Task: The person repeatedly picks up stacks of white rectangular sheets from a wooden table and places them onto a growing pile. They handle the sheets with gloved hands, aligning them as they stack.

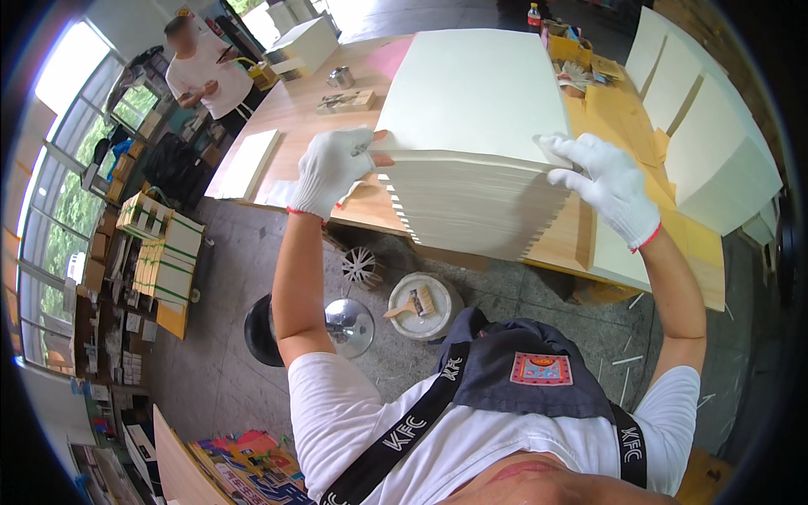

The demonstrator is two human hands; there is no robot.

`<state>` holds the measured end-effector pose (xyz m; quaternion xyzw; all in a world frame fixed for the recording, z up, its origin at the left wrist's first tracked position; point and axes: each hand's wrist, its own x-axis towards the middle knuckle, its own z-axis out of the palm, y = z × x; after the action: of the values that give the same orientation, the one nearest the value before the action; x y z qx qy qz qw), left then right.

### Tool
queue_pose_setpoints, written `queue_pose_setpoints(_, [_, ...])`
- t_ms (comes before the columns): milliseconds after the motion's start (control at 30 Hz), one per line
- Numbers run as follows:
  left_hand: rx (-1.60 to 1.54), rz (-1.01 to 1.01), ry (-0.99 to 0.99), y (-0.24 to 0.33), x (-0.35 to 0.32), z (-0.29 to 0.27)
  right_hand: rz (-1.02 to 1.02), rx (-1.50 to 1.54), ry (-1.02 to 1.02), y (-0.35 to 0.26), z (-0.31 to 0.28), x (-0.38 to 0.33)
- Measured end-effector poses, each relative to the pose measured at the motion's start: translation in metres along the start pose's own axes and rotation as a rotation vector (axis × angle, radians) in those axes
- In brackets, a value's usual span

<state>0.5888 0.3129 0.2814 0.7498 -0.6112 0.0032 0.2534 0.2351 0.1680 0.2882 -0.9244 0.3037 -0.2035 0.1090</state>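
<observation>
Nearest, a white bucket with a brush sits on the floor. Above, gloved left hand and right hand each grasp the top sheets of a cream paper stack on the wooden table; beyond stands a person.

White knit gloves with red cuffs, cream board stack, tan table
</observation>
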Motion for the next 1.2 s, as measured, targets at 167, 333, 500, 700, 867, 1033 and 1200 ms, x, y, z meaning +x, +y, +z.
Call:
queue_pose_setpoints(167, [0.020, 0.089, 0.067, 0.003, -0.002, 0.004, -0.038, 0.068, 0.024, 0.001, -0.001, -0.008])
queue_pose_setpoints(333, [0.095, 0.117, 0.108, 0.003, -0.005, 0.005, -0.066, 0.101, 0.036, 0.004, 0.003, -0.011])
queue_pose_setpoints(500, [0.026, 0.074, 0.104, 0.001, -0.005, 0.007, -0.087, 0.148, 0.076, 0.009, 0.007, -0.012])
queue_pose_setpoints(700, [0.003, 0.067, 0.108, 0.006, -0.006, 0.006, -0.094, 0.095, 0.066, 0.013, 0.008, -0.012])
queue_pose_setpoints(867, [-0.030, 0.073, 0.108, 0.004, -0.008, 0.005, -0.094, 0.157, 0.053, 0.010, 0.008, -0.012])
queue_pose_setpoints(1033, [-0.033, 0.117, 0.132, 0.005, -0.007, 0.007, -0.064, 0.255, 0.056, 0.013, 0.011, -0.012])
queue_pose_setpoints(1200, [0.057, 0.142, 0.126, 0.001, -0.009, 0.005, -0.108, 0.329, 0.123, 0.017, 0.020, -0.013])
